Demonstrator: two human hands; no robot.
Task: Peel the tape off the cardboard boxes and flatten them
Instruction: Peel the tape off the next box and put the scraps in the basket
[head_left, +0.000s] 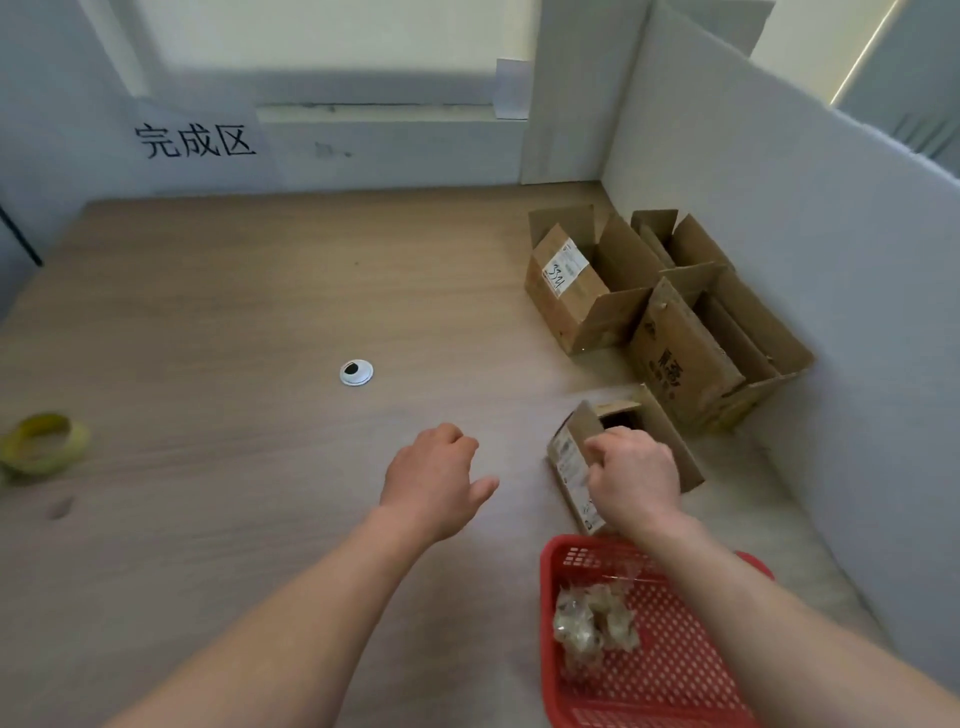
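The right hand (631, 475) is clenched around a flap of the small box (569, 465), which stands on the table (234, 312) just beyond the red basket (544, 623) of crumpled tape (592, 629). The left hand (434, 480) hovers beside it, fingers loosely curled, grasping nothing. Bigger open boxes (576, 296) sit near the right wall.

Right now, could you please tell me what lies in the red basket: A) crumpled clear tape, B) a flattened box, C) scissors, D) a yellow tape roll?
A: wads of crumpled clear tape lie in the red basket, while the yellow tape roll sits far off at the left of the table.
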